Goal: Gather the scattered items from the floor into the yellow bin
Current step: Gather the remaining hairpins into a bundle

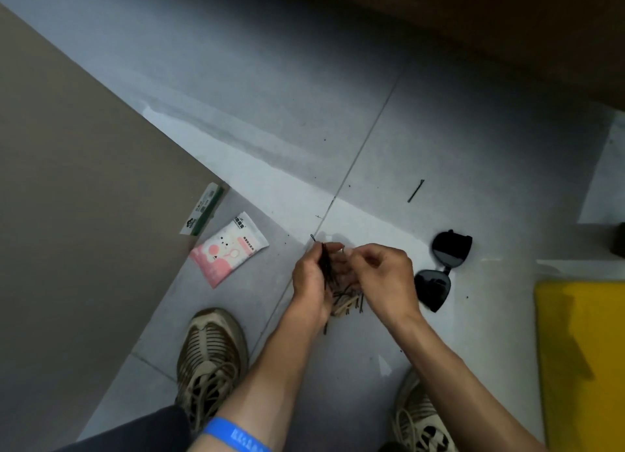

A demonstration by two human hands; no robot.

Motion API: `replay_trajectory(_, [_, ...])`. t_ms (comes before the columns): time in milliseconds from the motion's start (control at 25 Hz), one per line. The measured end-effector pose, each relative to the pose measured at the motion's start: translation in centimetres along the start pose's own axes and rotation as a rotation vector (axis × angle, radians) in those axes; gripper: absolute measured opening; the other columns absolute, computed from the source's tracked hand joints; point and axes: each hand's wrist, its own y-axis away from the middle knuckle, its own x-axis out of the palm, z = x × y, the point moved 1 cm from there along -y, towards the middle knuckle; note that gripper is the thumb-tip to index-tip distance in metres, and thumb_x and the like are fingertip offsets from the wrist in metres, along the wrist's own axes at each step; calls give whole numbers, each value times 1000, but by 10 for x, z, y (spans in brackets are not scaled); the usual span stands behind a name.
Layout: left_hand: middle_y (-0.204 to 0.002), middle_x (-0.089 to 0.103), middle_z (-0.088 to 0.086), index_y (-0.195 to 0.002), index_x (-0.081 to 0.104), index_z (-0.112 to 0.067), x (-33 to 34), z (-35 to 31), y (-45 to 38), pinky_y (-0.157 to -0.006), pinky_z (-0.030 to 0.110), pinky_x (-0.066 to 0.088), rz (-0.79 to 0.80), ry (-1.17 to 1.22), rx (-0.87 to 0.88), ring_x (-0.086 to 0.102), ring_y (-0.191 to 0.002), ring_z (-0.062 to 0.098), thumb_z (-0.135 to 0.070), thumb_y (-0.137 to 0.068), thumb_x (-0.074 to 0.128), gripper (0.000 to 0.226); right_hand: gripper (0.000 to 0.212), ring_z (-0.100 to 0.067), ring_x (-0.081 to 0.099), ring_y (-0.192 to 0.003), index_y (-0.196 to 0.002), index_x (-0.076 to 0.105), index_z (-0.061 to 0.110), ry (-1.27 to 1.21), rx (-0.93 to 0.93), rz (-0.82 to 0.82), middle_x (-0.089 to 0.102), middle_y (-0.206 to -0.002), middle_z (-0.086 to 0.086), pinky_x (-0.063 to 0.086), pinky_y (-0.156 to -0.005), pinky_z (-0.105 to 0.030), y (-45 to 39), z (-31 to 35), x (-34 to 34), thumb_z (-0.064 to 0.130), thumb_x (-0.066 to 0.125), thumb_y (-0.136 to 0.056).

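Observation:
My left hand [309, 279] is cupped palm up and holds a bunch of dark hairpins [327, 269] low over the grey floor. My right hand [385, 275] pinches its fingertips together right beside that bunch; whether a pin is between them I cannot tell. More pins and a pale band [348, 304] lie on the floor under my hands. A single hairpin [416, 191] lies farther off, up and to the right. Black sunglasses [439, 269] rest on the floor right of my right hand. The yellow bin [581, 367] stands at the right edge.
A pink and white packet [228, 248] and a green and white box [202, 209] lie to the left, by the edge of a brown panel [77, 198]. My two shoes [211, 360] stand near the bottom. A brown board crosses the top right.

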Motion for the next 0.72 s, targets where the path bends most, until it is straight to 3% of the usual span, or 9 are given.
replay_trajectory(80, [-63, 61, 5, -87, 65, -8, -8, -1, -1, -47, 26, 39, -55, -33, 58, 55, -51, 17, -23, -98, 41, 30, 25, -10, 65, -68, -73, 70, 17, 386, -108, -126, 70, -73, 8, 47, -58, -27, -9, -8, 0, 33, 61, -90])
replay_trajectory(160, [-61, 60, 4, -85, 64, -9, -13, -3, -1, -50, 28, 38, -70, -48, 80, 53, -50, 16, -27, -98, 42, 31, 24, -21, 62, -66, -70, 60, 14, 792, -193, -88, 65, -76, -1, 35, -54, -27, -14, -14, 12, 28, 61, -89])
replay_trajectory(320, [-66, 64, 4, -87, 65, -10, -18, -10, -9, -55, 30, 43, -83, -84, 99, 58, -57, 17, -37, -98, 47, 35, 10, -26, 61, -51, -69, 64, 7, 1073, -251, -6, 63, -66, -9, 29, -45, -24, -18, -13, 35, 3, 72, -72])
replay_trajectory(400, [-71, 66, 6, -91, 67, -8, -18, -9, -11, -56, 30, 46, -105, -98, 108, 60, -61, 18, -37, -97, 49, 34, 4, -26, 63, -63, -79, 63, 8, 964, -135, -20, 64, -76, -6, 34, -50, -26, -27, -12, 30, 11, 61, -82])
replay_trajectory(480, [-76, 68, 11, -96, 67, -6, -13, -6, -11, -59, 31, 48, -137, -104, 116, 62, -66, 21, -39, -98, 48, 38, 11, -18, 64, -69, -76, 64, 17, 541, 53, 32, 66, -75, 5, 40, -55, -25, -35, -4, 21, 23, 61, -83])
replay_trajectory(560, [-87, 70, 16, -103, 66, -3, 8, -5, -13, -69, 36, 50, -69, -44, 61, 64, -76, 26, -41, -101, 43, 44, 10, -3, 65, -68, -73, 70, 24, 165, 67, 80, 69, -70, 12, 46, -57, -15, -40, 5, 5, 28, 65, -81])
replay_trajectory(640, [-82, 69, 15, -103, 64, -3, 32, -10, -14, -69, 34, 49, 48, 51, 20, 64, -72, 24, -29, -102, 39, 36, 10, 2, 64, -71, -79, 71, 27, 172, -58, -52, 70, -76, 17, 44, -58, -8, -51, 11, -18, 30, 63, -83])
replay_trajectory(720, [-69, 63, 8, -93, 62, -7, 48, -18, -16, -57, 28, 41, 101, 87, 26, 58, -59, 19, -19, -100, 39, 27, 11, -6, 63, -80, -95, 67, 22, 394, -117, -309, 69, -92, 9, 44, -63, -14, -76, 5, -48, 27, 60, -90])
